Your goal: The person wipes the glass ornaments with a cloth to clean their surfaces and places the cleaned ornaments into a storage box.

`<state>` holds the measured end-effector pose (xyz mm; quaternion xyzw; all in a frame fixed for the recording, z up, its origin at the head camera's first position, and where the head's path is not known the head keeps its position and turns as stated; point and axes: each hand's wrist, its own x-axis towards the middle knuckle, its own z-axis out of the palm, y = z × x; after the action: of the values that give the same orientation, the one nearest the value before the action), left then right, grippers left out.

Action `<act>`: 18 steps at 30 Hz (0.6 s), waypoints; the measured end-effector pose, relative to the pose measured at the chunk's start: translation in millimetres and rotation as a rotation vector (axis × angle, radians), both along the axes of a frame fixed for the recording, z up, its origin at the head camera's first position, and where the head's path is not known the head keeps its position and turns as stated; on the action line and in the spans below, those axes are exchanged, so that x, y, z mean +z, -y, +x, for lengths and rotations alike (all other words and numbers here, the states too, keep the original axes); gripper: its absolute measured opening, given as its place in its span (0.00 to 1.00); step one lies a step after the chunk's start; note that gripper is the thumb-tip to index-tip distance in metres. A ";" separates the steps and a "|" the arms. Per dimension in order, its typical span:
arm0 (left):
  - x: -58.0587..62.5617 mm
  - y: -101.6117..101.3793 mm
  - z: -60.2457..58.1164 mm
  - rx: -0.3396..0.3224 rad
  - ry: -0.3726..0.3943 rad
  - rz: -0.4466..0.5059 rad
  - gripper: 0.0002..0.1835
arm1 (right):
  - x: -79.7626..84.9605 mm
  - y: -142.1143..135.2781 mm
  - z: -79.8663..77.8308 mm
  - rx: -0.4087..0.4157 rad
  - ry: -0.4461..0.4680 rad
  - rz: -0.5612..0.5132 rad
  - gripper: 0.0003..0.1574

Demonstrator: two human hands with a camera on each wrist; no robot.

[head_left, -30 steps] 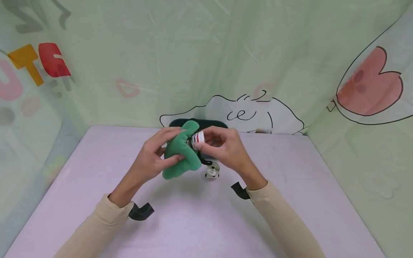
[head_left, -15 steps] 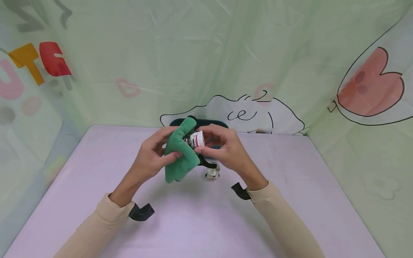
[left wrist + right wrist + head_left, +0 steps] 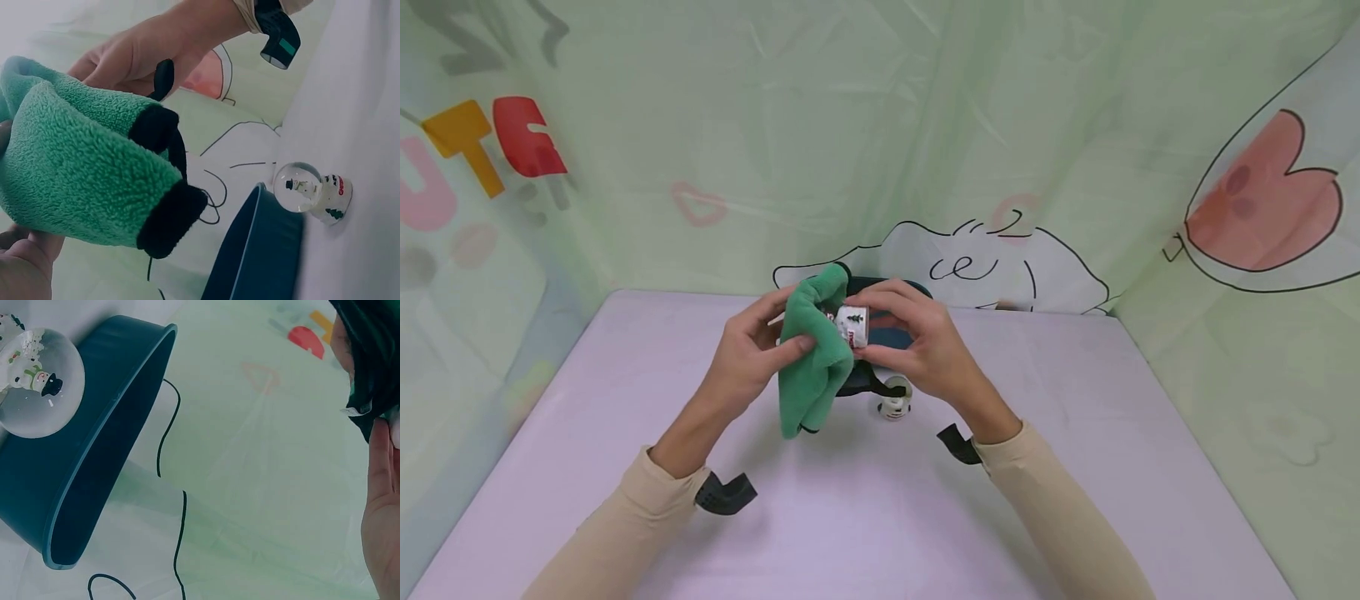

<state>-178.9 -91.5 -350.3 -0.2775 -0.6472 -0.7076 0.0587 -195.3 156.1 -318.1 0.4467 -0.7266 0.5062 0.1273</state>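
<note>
My left hand (image 3: 748, 342) grips a fluffy green cloth (image 3: 814, 358) with black edging, thumb on its near side. The cloth is folded around one end of a small snow globe (image 3: 854, 326), whose white printed base points to the right. My right hand (image 3: 917, 333) pinches that base between thumb and fingers, above the table. The globe's glass part is hidden by the cloth. In the left wrist view, the cloth (image 3: 81, 162) shows its black bound ends. A second snow globe (image 3: 894, 407) stands upright on the table below my right hand; a snowman shows inside it in the right wrist view.
Behind my hands stands a dark teal oval tub (image 3: 112, 362), at the back of the pale lilac table (image 3: 850, 517). The second globe is close in front of it. Printed light green curtains (image 3: 850, 150) rise behind the table and along both sides.
The cloth has shifted and now hangs more upright, its upper end higher. The globe's base has turned in my right hand, showing a tree print, and moved slightly left.
</note>
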 end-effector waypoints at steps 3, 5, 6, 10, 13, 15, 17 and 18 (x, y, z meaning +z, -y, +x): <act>0.3 0.1 -0.2 -0.001 0.025 0.014 0.31 | -1.2 0.5 -1.3 -0.010 -0.045 0.006 0.33; 1.0 -0.2 0.1 0.002 0.035 0.017 0.31 | -2.0 0.9 -2.2 -0.005 -0.067 0.004 0.32; 1.2 -0.5 0.3 0.004 0.038 0.017 0.31 | -2.1 1.1 -2.4 -0.004 -0.077 0.004 0.32; 1.9 -1.0 1.1 -0.002 0.040 0.001 0.31 | -2.5 0.8 -2.2 -0.012 -0.099 0.009 0.31; 1.6 -0.6 1.5 -0.012 0.025 -0.026 0.32 | -1.9 -0.6 -0.5 -0.025 -0.087 0.015 0.31; 1.3 -0.1 1.6 -0.015 0.006 -0.041 0.32 | -1.2 -1.3 1.0 -0.030 -0.057 0.015 0.31; 1.0 0.3 1.5 -0.019 -0.021 -0.050 0.33 | 0.3 -1.7 2.6 -0.041 -0.026 0.018 0.31; 0.9 0.4 1.3 -0.020 -0.037 -0.054 0.33 | 1.2 -1.9 3.3 -0.049 -0.012 0.022 0.31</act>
<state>-177.6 -91.8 -349.4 -0.2985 -0.6622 -0.6850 0.0562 -192.0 158.0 -316.9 0.4333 -0.7420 0.4922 0.1392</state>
